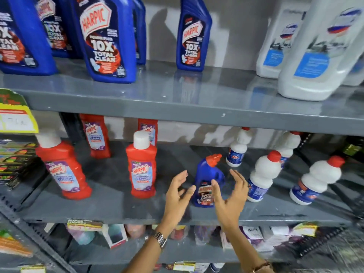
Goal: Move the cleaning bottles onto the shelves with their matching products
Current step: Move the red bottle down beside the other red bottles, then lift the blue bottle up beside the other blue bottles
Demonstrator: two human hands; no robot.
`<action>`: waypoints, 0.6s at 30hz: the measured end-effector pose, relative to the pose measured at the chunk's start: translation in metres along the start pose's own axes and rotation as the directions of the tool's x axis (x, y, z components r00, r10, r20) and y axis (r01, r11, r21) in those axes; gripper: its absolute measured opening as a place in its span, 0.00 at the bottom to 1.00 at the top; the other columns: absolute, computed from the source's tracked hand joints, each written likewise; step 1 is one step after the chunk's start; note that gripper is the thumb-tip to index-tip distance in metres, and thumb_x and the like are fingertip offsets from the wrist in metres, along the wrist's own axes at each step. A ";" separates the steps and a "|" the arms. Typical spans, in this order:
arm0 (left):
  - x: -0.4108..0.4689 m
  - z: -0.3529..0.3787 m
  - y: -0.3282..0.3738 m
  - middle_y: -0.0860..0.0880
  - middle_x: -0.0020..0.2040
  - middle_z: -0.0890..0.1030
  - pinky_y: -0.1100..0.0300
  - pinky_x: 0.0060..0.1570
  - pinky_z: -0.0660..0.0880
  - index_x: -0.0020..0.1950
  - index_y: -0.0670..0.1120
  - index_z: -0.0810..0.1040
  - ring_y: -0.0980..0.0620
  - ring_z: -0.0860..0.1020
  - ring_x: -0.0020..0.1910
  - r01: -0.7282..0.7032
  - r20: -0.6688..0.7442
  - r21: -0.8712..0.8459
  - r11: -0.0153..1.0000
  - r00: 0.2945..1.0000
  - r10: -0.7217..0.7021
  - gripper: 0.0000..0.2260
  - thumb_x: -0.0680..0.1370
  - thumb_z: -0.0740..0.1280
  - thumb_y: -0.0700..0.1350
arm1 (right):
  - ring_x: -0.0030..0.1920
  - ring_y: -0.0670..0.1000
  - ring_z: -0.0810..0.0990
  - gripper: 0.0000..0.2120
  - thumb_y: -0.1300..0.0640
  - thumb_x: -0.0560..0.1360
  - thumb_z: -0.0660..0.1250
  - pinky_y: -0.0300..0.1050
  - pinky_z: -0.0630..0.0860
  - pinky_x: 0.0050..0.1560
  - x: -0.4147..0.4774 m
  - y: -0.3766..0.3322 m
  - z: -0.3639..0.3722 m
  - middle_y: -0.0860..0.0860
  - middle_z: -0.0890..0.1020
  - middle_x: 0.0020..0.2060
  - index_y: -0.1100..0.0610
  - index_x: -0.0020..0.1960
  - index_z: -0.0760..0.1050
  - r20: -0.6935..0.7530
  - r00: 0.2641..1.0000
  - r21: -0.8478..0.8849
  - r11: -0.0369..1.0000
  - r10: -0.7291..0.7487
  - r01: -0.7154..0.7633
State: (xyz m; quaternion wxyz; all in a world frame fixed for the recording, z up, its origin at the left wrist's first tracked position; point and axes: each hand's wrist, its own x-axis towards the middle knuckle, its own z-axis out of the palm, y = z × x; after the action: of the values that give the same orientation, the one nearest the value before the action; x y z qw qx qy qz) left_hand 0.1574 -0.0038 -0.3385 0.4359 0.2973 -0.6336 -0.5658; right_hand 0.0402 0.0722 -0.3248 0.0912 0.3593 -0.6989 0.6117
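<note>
A small blue Harpic bottle with a red angled cap stands upright on the middle shelf, between red bottles and white ones. My left hand is open just left of it, fingers spread, not touching. On the bottle's right, my right hand is open too, with its thumb in front of the label. Larger blue Harpic bottles stand on the upper shelf, one smaller one apart from them.
Red Harpic bathroom cleaner bottles fill the middle shelf's left side. White bottles with red caps stand to the right. Big white bottles occupy the upper shelf's right. Boxed goods lie on the lower shelf. A yellow price tag hangs at left.
</note>
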 end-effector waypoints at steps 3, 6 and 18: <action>0.003 0.016 -0.003 0.54 0.66 0.73 0.59 0.62 0.69 0.64 0.56 0.68 0.58 0.72 0.63 0.076 0.073 -0.018 0.997 0.995 -0.074 0.21 0.75 0.68 0.40 | 0.65 0.52 0.70 0.30 0.48 0.70 0.73 0.37 0.67 0.63 0.003 0.020 -0.014 0.48 0.71 0.64 0.48 0.68 0.65 0.171 0.975 0.067 0.985 0.142 -0.156; 0.005 0.026 -0.006 0.53 0.64 0.75 0.65 0.58 0.72 0.63 0.57 0.70 0.59 0.74 0.61 0.086 0.018 -0.040 0.996 0.996 -0.085 0.20 0.75 0.68 0.41 | 0.66 0.52 0.71 0.31 0.53 0.70 0.73 0.53 0.71 0.66 0.007 0.034 -0.020 0.47 0.71 0.66 0.48 0.70 0.64 0.302 0.929 0.078 0.966 0.215 -0.248; 0.015 0.037 -0.012 0.54 0.52 0.81 0.79 0.46 0.70 0.62 0.46 0.75 0.70 0.78 0.47 0.086 -0.090 0.118 0.989 0.993 -0.076 0.17 0.73 0.71 0.43 | 0.56 0.53 0.80 0.25 0.65 0.70 0.73 0.41 0.77 0.54 0.026 0.033 -0.016 0.56 0.80 0.58 0.59 0.65 0.72 0.422 0.857 0.110 0.921 0.296 -0.373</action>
State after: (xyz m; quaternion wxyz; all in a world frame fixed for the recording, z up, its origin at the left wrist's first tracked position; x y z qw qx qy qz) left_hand 0.1166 -0.0017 -0.3465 0.4204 0.3728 -0.6352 -0.5300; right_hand -0.0037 0.0762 -0.3324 -0.1947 0.3553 -0.6938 0.5954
